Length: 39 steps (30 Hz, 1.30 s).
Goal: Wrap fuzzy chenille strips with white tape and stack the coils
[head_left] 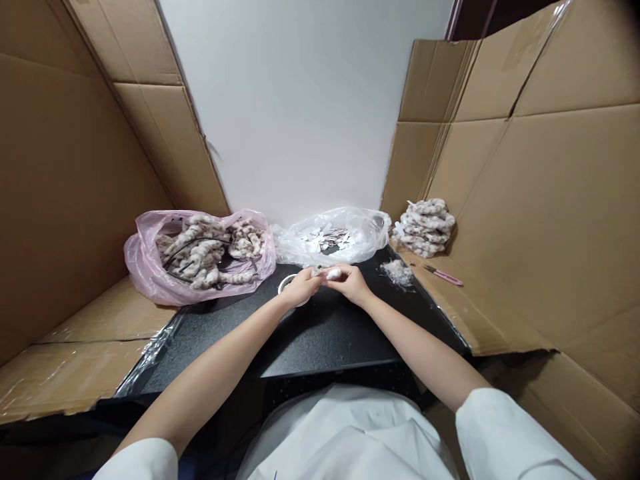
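Note:
Over the black table (310, 343), my left hand (304, 287) and my right hand (350, 283) meet, fingers closed. Between their fingertips is a small white fluffy piece (333, 274), pinched by my right hand. My left hand's fingers are pressed together on a whitish bit at its tip, too small to name. Partly hidden behind my left hand is a round white-rimmed container (283, 283).
A pink plastic bag (145, 267) at left holds fluffy strands. Behind my hands lies a clear bag (367, 230) with small metal pieces. On the right are a fluffy bundle (427, 228), loose fluff (398, 273) and pink-handled snips (447, 276). Cardboard walls (550, 220) stand around.

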{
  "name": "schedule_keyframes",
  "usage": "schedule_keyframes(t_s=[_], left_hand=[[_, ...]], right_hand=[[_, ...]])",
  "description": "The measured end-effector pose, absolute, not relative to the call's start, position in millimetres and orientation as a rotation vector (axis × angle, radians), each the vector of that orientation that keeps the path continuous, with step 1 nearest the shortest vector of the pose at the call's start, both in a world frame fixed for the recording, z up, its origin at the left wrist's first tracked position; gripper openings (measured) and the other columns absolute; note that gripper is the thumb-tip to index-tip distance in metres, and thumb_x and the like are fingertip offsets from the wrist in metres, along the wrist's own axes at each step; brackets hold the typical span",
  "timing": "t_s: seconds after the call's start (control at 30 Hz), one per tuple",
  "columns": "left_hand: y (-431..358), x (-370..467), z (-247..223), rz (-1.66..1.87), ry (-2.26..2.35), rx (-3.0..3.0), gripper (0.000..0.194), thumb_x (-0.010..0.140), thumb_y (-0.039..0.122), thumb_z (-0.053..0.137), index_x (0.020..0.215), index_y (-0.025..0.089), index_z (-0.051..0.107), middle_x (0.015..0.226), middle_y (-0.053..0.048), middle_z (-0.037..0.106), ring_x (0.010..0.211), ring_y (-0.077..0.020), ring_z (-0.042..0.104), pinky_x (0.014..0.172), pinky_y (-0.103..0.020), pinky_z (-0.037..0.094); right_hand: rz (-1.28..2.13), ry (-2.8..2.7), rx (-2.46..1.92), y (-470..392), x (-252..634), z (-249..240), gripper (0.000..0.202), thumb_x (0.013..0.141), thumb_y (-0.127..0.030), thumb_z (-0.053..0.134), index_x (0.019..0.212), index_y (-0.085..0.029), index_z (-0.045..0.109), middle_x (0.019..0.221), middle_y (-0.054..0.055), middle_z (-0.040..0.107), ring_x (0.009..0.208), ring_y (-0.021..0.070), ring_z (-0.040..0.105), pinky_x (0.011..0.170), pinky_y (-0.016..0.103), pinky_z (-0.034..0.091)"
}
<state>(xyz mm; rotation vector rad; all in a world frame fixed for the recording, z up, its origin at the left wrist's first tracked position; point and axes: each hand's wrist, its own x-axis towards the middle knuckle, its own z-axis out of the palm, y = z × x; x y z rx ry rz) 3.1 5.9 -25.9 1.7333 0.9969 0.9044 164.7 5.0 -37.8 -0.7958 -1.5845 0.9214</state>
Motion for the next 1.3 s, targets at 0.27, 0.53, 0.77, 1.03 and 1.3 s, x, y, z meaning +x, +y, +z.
schedule_keyframes(t_s=[0.27,0.53,0.77,1.03,1.3], left_hand=[[8,-2,-23,1.119,1.160,2.056,0.025,0.082,0.038,0.045,0.067,0.019,0.046,0.064,0.001,0.049,0.063,-0.0144,0.044,0.063,-0.026,0.035],[3,1,-22,1.080,1.131,2.100,0.016,0.085,0.027,0.043,0.072,0.019,0.046,0.067,0.000,0.051,0.069,-0.0156,0.048,0.069,-0.027,0.039],[6,5,-31,1.090,1.111,2.054,0.017,0.085,0.028,0.039,0.070,0.019,0.041,0.062,0.003,0.044,0.059,-0.0125,0.040,0.058,-0.024,0.035],[10,10,-39,0.984,0.972,1.819,0.033,0.085,0.048,0.045,0.072,0.019,0.039,0.058,0.005,0.037,0.050,-0.0085,0.034,0.047,-0.021,0.030],[6,10,-32,0.992,0.976,1.835,0.038,0.084,0.054,0.045,0.071,0.018,0.040,0.057,0.005,0.037,0.050,-0.0086,0.035,0.047,-0.022,0.030]], right_hand=[[1.037,-1.413,-0.852,3,169,-33,0.029,0.052,-0.034,0.082,0.073,-0.018,0.071,0.067,0.002,0.068,0.058,0.0160,0.060,0.057,0.030,0.052],[1.117,-1.377,-0.837,3,160,-38,0.025,0.052,-0.035,0.081,0.068,-0.018,0.072,0.068,0.003,0.071,0.062,0.0204,0.065,0.060,0.036,0.057],[1.022,-1.422,-0.837,3,157,-41,0.020,0.056,-0.033,0.077,0.066,-0.017,0.070,0.060,0.002,0.068,0.053,0.0163,0.060,0.054,0.030,0.051],[0.767,-1.531,-0.893,7,156,-48,0.013,0.062,-0.026,0.069,0.069,-0.016,0.070,0.066,0.003,0.070,0.057,0.0157,0.060,0.055,0.026,0.047],[0.734,-1.619,-0.809,5,160,-43,0.028,0.064,-0.025,0.070,0.090,-0.016,0.068,0.084,0.005,0.071,0.071,0.0172,0.065,0.065,0.027,0.052]])
